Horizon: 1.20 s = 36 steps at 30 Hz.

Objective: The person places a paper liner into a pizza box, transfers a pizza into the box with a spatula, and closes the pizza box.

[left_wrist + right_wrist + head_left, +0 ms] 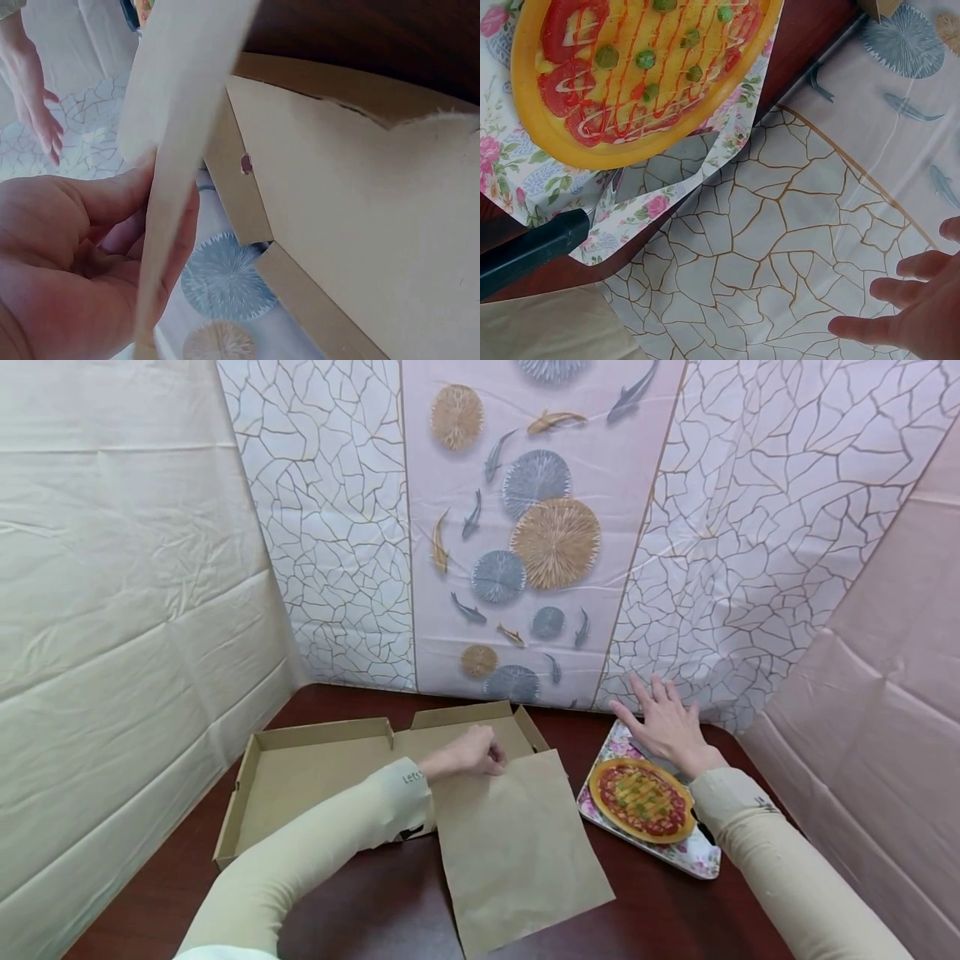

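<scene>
My left hand (474,750) pinches the top edge of a brown paper sheet (525,852). The sheet hangs in front of the right half of an opened cardboard pizza box (315,785). In the left wrist view, the paper (187,97) passes between thumb and fingers (120,199). My right hand (669,727), fingers spread, is over the far end of a floral tray (705,862) and holds nothing. On that tray lies a pizza (641,800) with yellow and green topping. Beside it, in the right wrist view, is a metal utensil with a dark handle (536,251); its kind is partly hidden.
The dark red-brown table (367,902) carries the box on the left and the tray on the right. A patterned cloth wall (525,527) stands behind the table, with plain cloth walls (135,610) at both sides.
</scene>
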### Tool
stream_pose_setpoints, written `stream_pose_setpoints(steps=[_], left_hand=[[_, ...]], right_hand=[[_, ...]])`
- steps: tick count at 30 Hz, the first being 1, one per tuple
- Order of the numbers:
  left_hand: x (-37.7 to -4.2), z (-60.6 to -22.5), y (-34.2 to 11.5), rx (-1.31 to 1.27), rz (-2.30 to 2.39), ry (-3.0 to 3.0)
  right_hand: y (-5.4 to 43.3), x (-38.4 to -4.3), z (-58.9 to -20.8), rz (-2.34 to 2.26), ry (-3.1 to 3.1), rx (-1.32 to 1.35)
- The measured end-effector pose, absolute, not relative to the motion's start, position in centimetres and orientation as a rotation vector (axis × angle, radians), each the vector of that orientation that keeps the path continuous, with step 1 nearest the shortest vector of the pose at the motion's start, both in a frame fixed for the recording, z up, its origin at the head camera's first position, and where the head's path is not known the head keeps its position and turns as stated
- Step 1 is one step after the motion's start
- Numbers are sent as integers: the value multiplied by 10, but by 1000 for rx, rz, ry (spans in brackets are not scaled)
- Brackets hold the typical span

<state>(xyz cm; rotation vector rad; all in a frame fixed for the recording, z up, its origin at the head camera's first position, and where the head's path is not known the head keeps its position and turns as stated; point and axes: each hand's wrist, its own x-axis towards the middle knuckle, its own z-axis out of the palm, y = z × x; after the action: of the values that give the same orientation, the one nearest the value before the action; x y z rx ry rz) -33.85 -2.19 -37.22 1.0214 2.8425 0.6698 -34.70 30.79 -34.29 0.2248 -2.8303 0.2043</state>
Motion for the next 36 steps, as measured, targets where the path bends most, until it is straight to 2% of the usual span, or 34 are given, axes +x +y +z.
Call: stream_pose_setpoints(steps=[36], left_hand=[[-355, -354, -57, 1125, 646, 2817]], right_hand=[[306, -349, -341, 187, -2897, 211]])
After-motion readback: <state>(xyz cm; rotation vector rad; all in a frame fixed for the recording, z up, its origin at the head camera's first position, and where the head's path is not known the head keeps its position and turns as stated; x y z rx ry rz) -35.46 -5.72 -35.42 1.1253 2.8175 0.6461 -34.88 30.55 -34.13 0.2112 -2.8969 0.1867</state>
